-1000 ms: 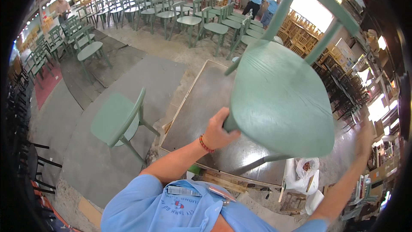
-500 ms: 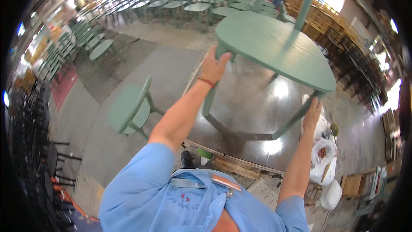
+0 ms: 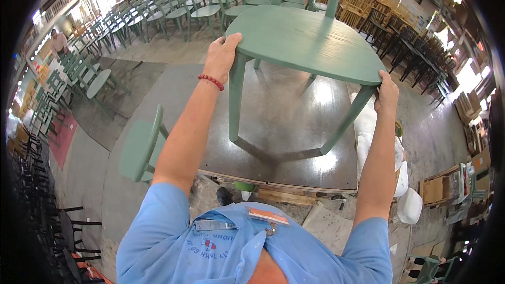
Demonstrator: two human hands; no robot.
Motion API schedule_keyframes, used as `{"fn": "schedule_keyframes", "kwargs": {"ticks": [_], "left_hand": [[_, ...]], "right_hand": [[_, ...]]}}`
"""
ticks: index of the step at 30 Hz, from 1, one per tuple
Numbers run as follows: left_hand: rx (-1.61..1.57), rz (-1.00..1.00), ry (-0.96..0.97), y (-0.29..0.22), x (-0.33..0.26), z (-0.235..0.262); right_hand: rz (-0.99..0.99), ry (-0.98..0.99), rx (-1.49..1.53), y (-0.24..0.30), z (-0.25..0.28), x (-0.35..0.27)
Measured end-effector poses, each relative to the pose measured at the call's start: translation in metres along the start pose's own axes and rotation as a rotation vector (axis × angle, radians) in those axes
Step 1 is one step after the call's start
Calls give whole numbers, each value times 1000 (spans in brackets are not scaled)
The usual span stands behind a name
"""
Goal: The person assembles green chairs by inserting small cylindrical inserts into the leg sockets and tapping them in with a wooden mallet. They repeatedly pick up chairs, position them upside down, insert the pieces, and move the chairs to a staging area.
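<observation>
A green wooden chair (image 3: 305, 39) is upright on a dark, shiny work surface (image 3: 284, 165), its front legs meeting their shadows there. The chair's rounded seat faces me, and the top of its backrest is cut off by the upper picture edge. My left hand (image 3: 222, 55), with a red bead bracelet on the wrist, grips the left side of the seat above the front leg. On the opposite side my right hand (image 3: 387, 92) holds the seat's right corner, fingers curled under the edge.
Another green chair (image 3: 139, 150) stands on the floor at left. Rows of green chairs (image 3: 205, 10) fill the back, with people beyond. Dark chairs (image 3: 392, 31) line the right. White bags (image 3: 408, 205) lie beside the work surface; a wooden crate (image 3: 439, 186) is farther right.
Both hands have shifted from the tops of the front legs up to the seat's sides. In the picture the chair sits farther left, and my view has turned somewhat.
</observation>
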State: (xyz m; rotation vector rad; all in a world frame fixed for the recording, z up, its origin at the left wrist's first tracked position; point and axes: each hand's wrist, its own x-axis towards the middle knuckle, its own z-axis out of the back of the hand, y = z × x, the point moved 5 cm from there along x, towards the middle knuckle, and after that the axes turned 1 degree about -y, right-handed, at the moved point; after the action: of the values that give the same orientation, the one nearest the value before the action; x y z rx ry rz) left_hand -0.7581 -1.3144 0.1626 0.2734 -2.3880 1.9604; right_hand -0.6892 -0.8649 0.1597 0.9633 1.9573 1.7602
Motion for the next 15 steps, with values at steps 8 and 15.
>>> {"fn": "schedule_keyframes", "kwargs": {"ticks": [8, 15], "left_hand": [[45, 3, -28, -4, -5, -2], [102, 56, -34, -2, -9, -6]], "right_hand": [[-33, 36, 7, 7, 4, 2], [-3, 94, 1, -1, 3, 1]]}}
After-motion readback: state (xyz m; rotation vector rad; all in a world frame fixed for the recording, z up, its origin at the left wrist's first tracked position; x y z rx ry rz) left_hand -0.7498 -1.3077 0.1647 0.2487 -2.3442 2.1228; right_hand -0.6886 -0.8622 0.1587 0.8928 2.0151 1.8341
